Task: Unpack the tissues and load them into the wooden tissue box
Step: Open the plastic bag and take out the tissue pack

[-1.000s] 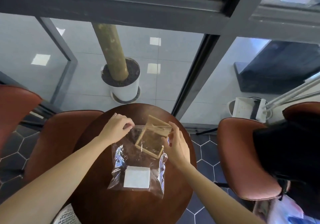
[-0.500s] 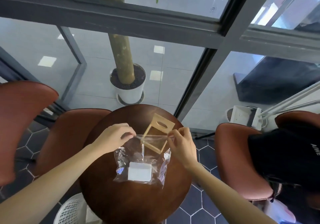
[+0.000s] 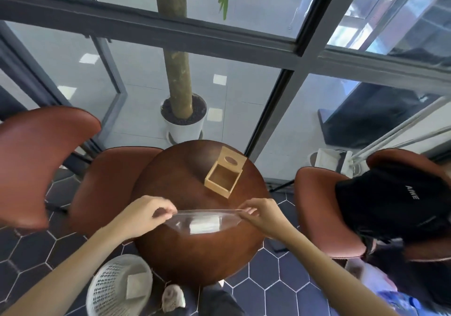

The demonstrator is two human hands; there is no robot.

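A clear plastic bag [image 3: 185, 223] hangs above the round wooden table [image 3: 195, 249], held up by its top edge. My left hand [image 3: 146, 214] pinches the left corner and my right hand [image 3: 260, 214] pinches the right corner, so the top edge is stretched taut between them. A white pack of tissues [image 3: 203, 225] shows through the plastic. The wooden tissue box [image 3: 223, 177] stands open and empty on the far side of the table, its lid with an oval slot tipped up behind it.
Brown padded chairs stand at the left [image 3: 44, 159] and right [image 3: 324, 213]; a black garment [image 3: 390, 198] lies on the right one. A white mesh bin [image 3: 117, 288] sits on the floor near the table's front left. A potted tree [image 3: 183, 120] stands behind glass.
Both hands have lifted the bag off the table and pulled it toward me, away from the box. The bag now hangs from its stretched top edge, and the box stands uncovered.
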